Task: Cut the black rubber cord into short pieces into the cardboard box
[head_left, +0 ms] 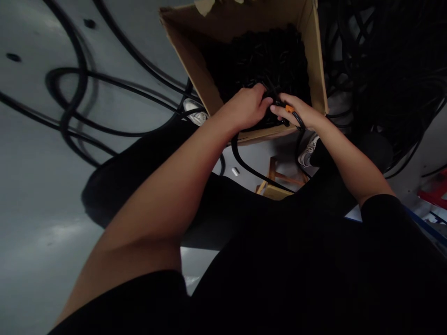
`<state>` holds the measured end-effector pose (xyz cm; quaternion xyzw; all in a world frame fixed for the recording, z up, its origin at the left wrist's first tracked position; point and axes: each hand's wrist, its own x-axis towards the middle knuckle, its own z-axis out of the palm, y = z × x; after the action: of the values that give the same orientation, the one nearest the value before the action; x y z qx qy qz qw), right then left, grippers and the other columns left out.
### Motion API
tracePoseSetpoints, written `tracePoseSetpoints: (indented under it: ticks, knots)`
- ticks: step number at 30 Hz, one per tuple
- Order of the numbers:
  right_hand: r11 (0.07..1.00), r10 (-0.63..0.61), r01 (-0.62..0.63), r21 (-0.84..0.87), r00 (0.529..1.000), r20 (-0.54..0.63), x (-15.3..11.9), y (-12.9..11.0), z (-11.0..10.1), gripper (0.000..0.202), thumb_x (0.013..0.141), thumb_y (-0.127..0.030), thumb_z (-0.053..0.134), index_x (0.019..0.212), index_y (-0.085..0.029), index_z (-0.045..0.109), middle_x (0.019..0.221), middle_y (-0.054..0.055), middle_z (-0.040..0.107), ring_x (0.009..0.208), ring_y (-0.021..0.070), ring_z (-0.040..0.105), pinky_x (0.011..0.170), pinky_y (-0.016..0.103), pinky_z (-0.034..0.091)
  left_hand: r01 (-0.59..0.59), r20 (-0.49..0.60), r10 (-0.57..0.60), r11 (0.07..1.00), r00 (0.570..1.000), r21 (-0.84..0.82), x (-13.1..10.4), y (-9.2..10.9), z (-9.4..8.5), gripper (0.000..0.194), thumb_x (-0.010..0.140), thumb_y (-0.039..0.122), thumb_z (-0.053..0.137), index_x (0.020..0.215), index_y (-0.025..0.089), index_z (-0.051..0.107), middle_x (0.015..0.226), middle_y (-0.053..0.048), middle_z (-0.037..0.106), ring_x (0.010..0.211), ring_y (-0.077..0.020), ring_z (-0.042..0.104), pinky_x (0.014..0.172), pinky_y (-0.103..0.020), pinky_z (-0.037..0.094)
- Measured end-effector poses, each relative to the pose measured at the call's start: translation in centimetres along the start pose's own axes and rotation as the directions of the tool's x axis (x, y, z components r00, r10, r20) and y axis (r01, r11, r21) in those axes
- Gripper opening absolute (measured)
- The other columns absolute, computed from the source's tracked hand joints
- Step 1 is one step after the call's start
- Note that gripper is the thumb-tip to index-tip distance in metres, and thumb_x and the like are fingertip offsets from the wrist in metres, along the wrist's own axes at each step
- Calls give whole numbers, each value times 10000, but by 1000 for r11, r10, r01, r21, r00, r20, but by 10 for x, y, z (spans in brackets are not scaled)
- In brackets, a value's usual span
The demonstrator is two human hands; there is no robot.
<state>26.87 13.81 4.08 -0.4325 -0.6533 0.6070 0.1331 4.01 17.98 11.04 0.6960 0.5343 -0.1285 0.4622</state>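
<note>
Over an open cardboard box point(316, 60), both hands are close together. My left hand point(248, 108) is closed around a black hose point(240, 160), which hangs below it and curves toward my lap. My right hand point(300, 110) is closed on a small black-and-orange hand tool point(289, 109); its exact kind is too dark to tell. The tool's front end meets dark parts beside my left fingertips, and I cannot make out where they touch. Many short black tube pieces point(261, 51) fill the box beneath the hands.
Long black hoses point(82, 70) loop across the grey floor at left. A dark heap of hoses point(394, 60) lies at right. A wooden stool point(275, 191) shows below the box, near a small white object point(235, 171). Something red point(435, 190) stands at the right edge.
</note>
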Motion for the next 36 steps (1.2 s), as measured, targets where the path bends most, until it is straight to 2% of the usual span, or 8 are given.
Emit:
tracePoseSetpoints:
  ticks: [3, 5, 9, 13, 18, 25, 29, 36]
  knots:
    - [985, 167, -163, 62, 984, -67, -1, -15, 1, 414, 1187, -581, 791, 1076, -246, 575, 971, 7, 582, 973, 227, 695, 893, 322, 631, 20, 10, -21, 999, 1000, 48, -4, 5, -3, 480, 1220, 506, 509, 1540, 203, 699, 1438, -230, 816, 1503, -488, 731, 1253, -506, 551]
    - [977, 209, -204, 63, 975, -79, -1, -24, -1, 437, 1151, -567, 843, 1040, -253, 560, 961, 6, 552, 983, 234, 674, 890, 323, 627, 6, 3, -6, 999, 1000, 43, -4, 4, -2, 501, 1222, 538, 506, 1557, 218, 697, 1414, -223, 825, 1515, -494, 718, 1257, -509, 551]
    - [978, 207, -205, 32, 976, -68, 0, -24, -4, 396, 1099, -451, 889, 1033, -256, 550, 964, 2, 537, 1000, 239, 613, 947, 359, 619, -13, -14, 14, 1000, 1000, 28, -5, 2, 2, 540, 1222, 590, 516, 1596, 234, 676, 1407, -213, 828, 1530, -502, 708, 1275, -524, 544]
    - [984, 179, -179, 7, 983, -51, 1, -16, -4, 357, 1061, -363, 885, 1045, -252, 546, 963, -7, 529, 1000, 234, 574, 973, 365, 595, 37, -22, -35, 997, 999, 61, -5, 8, 4, 554, 1226, 535, 483, 1632, 199, 655, 1451, -235, 819, 1505, -509, 723, 1267, -550, 553]
    - [981, 190, -192, -30, 981, -40, 0, -11, -4, 371, 1049, -339, 883, 1045, -258, 521, 977, -7, 567, 974, 219, 560, 972, 353, 577, 47, 8, -47, 999, 999, 21, -4, 9, 7, 585, 1223, 553, 490, 1684, 221, 630, 1499, -223, 817, 1483, -486, 738, 1258, -537, 550]
    - [984, 177, -179, -28, 983, -57, -2, -9, -6, 358, 1037, -351, 890, 1069, -249, 548, 989, -4, 593, 1021, 236, 607, 978, 352, 583, 16, -32, -16, 1000, 999, -7, -3, 6, 10, 556, 1212, 589, 507, 1618, 240, 658, 1373, -198, 856, 1491, -492, 733, 1231, -531, 554]
    - [975, 223, -222, 30, 973, -67, -3, -17, 0, 381, 1043, -376, 895, 1051, -257, 533, 959, -13, 594, 947, 207, 618, 879, 315, 577, 29, -22, -29, 1000, 999, 4, -3, 6, 9, 557, 1220, 596, 488, 1615, 240, 655, 1411, -211, 844, 1514, -510, 719, 1246, -552, 548]
    - [902, 367, -330, 277, 926, -89, -5, -42, 15, 440, 1160, -615, 761, 1047, -275, 505, 791, -62, 507, 668, 140, 536, 585, 241, 453, 0, -49, -1, 1000, 999, -20, 2, -2, 2, 538, 1211, 623, 503, 1549, 260, 712, 1363, -184, 856, 1497, -492, 728, 1203, -556, 564]
